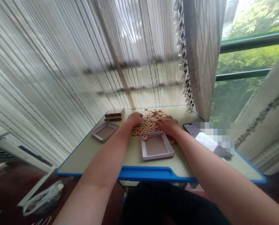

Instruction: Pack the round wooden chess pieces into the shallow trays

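Many round wooden Chinese chess pieces [144,126] lie in a loose spread toward the table's far side, most with red or dark characters facing up. At the left edge of the spread rests my left hand [135,118], its fingers curved along the outer pieces. My right hand [168,124] lies over the right side, fingers apart and touching pieces. Neither hand visibly grips one. In front of the pieces sits a shallow open box [143,153], with a single red-marked piece [144,137] in its far left corner. Some pieces are partly hidden under my right hand.
A second shallow box part [116,127] lies at the left, in front of a stack of flat brown boxes [114,113]. At the right lies a phone [188,125] beside a partly blurred-out item [209,142]. The table [78,159] has a blue edge; curtains hang behind it.
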{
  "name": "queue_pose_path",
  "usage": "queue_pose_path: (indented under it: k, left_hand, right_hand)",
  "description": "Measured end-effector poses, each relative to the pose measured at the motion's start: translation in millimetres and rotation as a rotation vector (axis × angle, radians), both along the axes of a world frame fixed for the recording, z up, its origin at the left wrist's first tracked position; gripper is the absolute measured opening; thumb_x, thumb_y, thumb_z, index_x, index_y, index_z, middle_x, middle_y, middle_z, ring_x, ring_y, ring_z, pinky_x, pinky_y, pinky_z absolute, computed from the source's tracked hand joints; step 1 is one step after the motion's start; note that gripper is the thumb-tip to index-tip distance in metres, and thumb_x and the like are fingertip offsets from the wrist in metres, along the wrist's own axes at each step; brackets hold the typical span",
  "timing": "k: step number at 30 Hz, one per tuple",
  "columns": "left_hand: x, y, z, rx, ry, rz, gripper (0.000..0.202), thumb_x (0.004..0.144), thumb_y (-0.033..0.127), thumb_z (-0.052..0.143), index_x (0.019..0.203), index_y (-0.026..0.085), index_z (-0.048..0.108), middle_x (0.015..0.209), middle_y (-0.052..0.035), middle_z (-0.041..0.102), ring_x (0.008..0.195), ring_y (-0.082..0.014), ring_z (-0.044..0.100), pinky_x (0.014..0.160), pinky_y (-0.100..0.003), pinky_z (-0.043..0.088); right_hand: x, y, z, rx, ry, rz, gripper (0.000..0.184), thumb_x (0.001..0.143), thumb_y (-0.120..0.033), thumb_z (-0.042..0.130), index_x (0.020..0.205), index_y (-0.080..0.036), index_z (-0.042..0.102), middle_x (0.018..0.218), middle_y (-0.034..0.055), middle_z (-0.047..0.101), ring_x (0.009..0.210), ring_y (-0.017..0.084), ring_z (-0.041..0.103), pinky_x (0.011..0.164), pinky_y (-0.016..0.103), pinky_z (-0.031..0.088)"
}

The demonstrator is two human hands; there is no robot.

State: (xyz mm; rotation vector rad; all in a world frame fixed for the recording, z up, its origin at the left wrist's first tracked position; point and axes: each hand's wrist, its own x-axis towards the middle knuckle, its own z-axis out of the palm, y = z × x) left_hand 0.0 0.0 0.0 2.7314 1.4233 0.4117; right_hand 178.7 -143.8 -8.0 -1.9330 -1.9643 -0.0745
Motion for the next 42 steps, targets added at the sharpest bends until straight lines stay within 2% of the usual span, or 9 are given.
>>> queue_pose_path:
  k: [6, 10, 14, 18, 22, 26, 31, 35, 42]
  left_hand:
    - [-8, 8, -3.0, -0.040, -0.067, 0.071, 0.042, 0.072, 0.017, 0.053, 0.113, 0.020, 0.062, 0.107, -0.0070, 0.067, 0.098, -0.0180, 0.060, 0.083, -0.024, 0.045]
    - [-12, 9, -3.3, -0.060, -0.144, 0.089, 0.040, 0.072, 0.014, 0.050, 0.110, 0.019, 0.063, 0.105, -0.0059, 0.068, 0.097, -0.0162, 0.060, 0.083, -0.024, 0.045]
    - [-12, 5, 0.6, -0.005, -0.177, 0.090, 0.034, 0.076, 0.019, 0.046, 0.102, 0.019, 0.067, 0.102, -0.0049, 0.068, 0.096, -0.0164, 0.060, 0.086, -0.024, 0.044]
    - [-9, 0, 2.8, -0.003, -0.150, 0.079, 0.032, 0.078, 0.028, 0.045, 0.097, 0.021, 0.070, 0.093, -0.0041, 0.070, 0.088, -0.0174, 0.062, 0.081, -0.025, 0.046]
    - [-7, 2, 1.1, -0.008, -0.108, 0.035, 0.034, 0.077, 0.025, 0.044, 0.099, 0.022, 0.070, 0.097, -0.0047, 0.070, 0.090, -0.0179, 0.061, 0.081, -0.026, 0.046]
    - [-7, 4, -1.1, -0.002, -0.061, 0.014, 0.039, 0.075, 0.019, 0.044, 0.107, 0.025, 0.066, 0.113, -0.0020, 0.064, 0.103, -0.0160, 0.057, 0.090, -0.024, 0.042]
    - [-8, 4, -2.6, 0.042, 0.002, 0.020, 0.039, 0.077, 0.019, 0.042, 0.108, 0.023, 0.066, 0.116, -0.0034, 0.062, 0.108, -0.0158, 0.054, 0.097, -0.026, 0.039]
    - [-8, 5, -1.2, 0.070, 0.040, 0.033, 0.038, 0.078, 0.018, 0.042, 0.107, 0.023, 0.066, 0.114, -0.0050, 0.063, 0.106, -0.0182, 0.055, 0.095, -0.029, 0.040]
    - [-7, 3, 2.8, 0.022, 0.049, 0.085, 0.038, 0.077, 0.019, 0.045, 0.109, 0.024, 0.064, 0.108, -0.0061, 0.066, 0.099, -0.0195, 0.059, 0.087, -0.028, 0.044]
  right_hand:
    - [1, -1, -0.3, 0.011, -0.014, -0.053, 0.048, 0.089, -0.050, 0.029, 0.105, -0.022, 0.064, 0.119, 0.0071, 0.057, 0.113, 0.024, 0.042, 0.095, 0.035, 0.030]
    - [2, 0, -0.8, 0.004, -0.014, -0.081, 0.047, 0.089, -0.049, 0.028, 0.102, -0.025, 0.066, 0.122, 0.0037, 0.056, 0.114, 0.026, 0.039, 0.094, 0.038, 0.031]
    - [3, 1, -1.6, 0.006, 0.001, -0.095, 0.050, 0.089, -0.051, 0.026, 0.103, -0.024, 0.066, 0.123, 0.0027, 0.055, 0.115, 0.027, 0.039, 0.094, 0.038, 0.031]
    - [3, 2, -1.6, -0.004, 0.017, -0.099, 0.051, 0.089, -0.049, 0.024, 0.104, -0.023, 0.066, 0.123, 0.0034, 0.056, 0.112, 0.026, 0.040, 0.093, 0.038, 0.032]
    - [3, 3, -1.4, -0.006, 0.021, -0.110, 0.052, 0.088, -0.051, 0.026, 0.104, -0.023, 0.066, 0.122, 0.0045, 0.056, 0.113, 0.028, 0.039, 0.093, 0.039, 0.031]
    - [4, 6, -1.8, -0.017, -0.018, -0.087, 0.042, 0.088, -0.036, 0.030, 0.097, -0.019, 0.068, 0.118, 0.0083, 0.058, 0.113, 0.024, 0.041, 0.095, 0.036, 0.028]
    - [4, 5, -2.0, 0.029, 0.021, -0.129, 0.034, 0.082, -0.028, 0.038, 0.099, -0.020, 0.066, 0.115, 0.0080, 0.058, 0.109, 0.024, 0.043, 0.091, 0.035, 0.032]
    - [4, 1, -0.2, 0.047, 0.047, -0.131, 0.034, 0.076, -0.022, 0.044, 0.103, -0.021, 0.064, 0.119, 0.0055, 0.056, 0.110, 0.024, 0.041, 0.091, 0.033, 0.032]
    - [2, 1, 1.2, 0.060, 0.089, -0.134, 0.031, 0.076, -0.022, 0.044, 0.096, -0.023, 0.067, 0.114, 0.0035, 0.059, 0.109, 0.023, 0.042, 0.090, 0.032, 0.033]
